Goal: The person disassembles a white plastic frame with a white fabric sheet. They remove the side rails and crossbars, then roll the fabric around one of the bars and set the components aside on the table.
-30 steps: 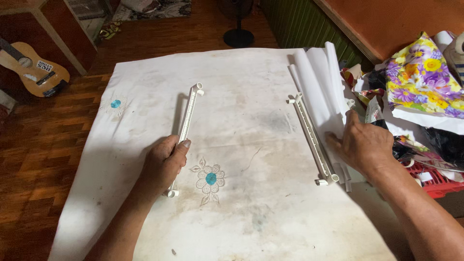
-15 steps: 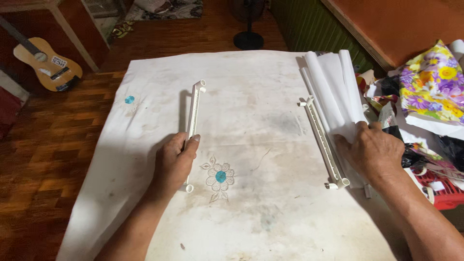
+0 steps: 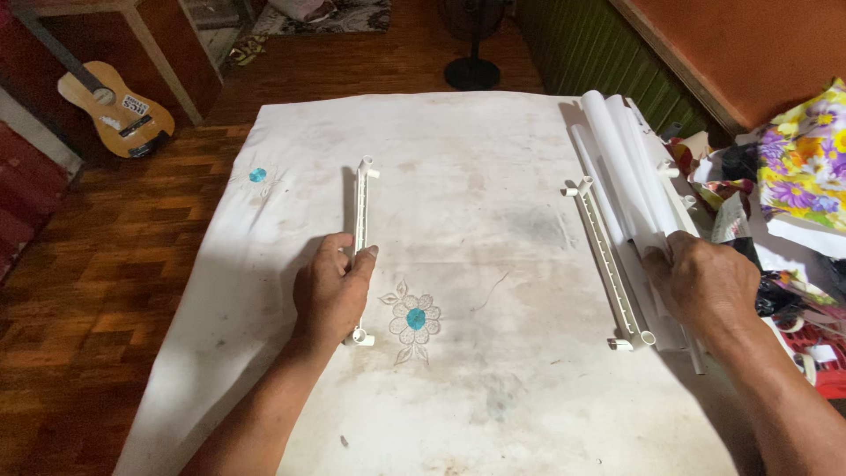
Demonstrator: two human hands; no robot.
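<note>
Two long white plastic slotted rails lie apart on the stained white embroidered cloth covering the counter, nothing yet joined between them. Left of the cloth's blue-centred stitched flower, the left hand has its grip closed around the left rail; well right of the flower, beside the right rail, the right hand pinches the white rolled paper sheets, still unspread.

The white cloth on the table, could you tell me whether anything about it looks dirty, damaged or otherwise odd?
The white cloth is stained: greyish-brown smudges run across its middle and near edge, around the embroidered flower. It lies flat, with no tear visible. The left hand grips one white plastic rail; the right hand holds rolled white sheets.
</note>
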